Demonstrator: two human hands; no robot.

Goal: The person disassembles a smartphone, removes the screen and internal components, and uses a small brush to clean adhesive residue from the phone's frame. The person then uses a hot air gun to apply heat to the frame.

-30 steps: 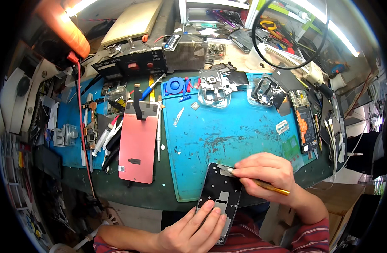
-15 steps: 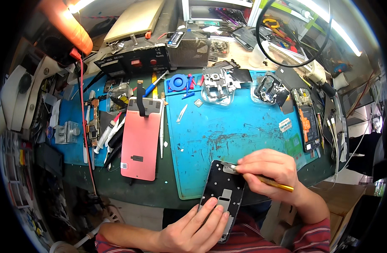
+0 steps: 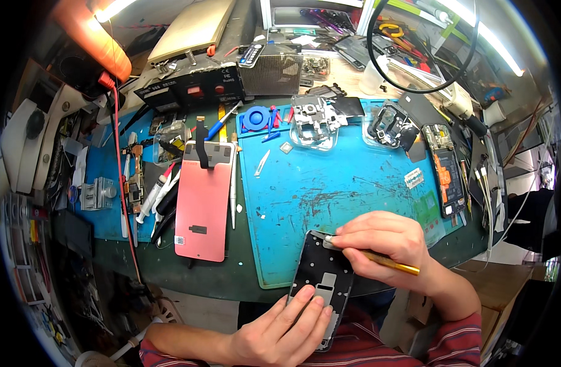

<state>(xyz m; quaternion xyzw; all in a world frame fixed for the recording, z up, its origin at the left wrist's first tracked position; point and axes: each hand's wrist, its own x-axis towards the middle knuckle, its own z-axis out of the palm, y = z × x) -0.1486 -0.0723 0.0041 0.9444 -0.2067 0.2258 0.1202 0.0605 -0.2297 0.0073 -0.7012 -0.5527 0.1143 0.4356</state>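
My left hand (image 3: pixel 274 330) holds a black phone panel (image 3: pixel 323 260) with pale dots and grey patches, fingers across its lower part. My right hand (image 3: pixel 387 244) grips a slim tool with a gold-coloured handle (image 3: pixel 393 264), its tip at the panel's top edge near the upper grey piece. Left of the panel, a pink screen assembly (image 3: pixel 202 205) with a black flex cable lies flat. Beyond my hands is a blue work mat (image 3: pixel 317 183), with a small loose blade (image 3: pixel 262 162) and a razor blade (image 3: pixel 413 178) on it.
Clear tubs of small parts (image 3: pixel 312 131) stand at the mat's back. An opened phone (image 3: pixel 446 177) lies right, syringes and tools (image 3: pixel 155 196) left. A black metal-cased unit (image 3: pixel 188 88) sits behind. A black ring on an arm (image 3: pixel 422 88) hangs at upper right. A red cable (image 3: pixel 118 153) runs down the left.
My right hand and tool tip have moved slightly up and left along the panel's top end. The panel has shifted a little upward; my left hand still holds it.
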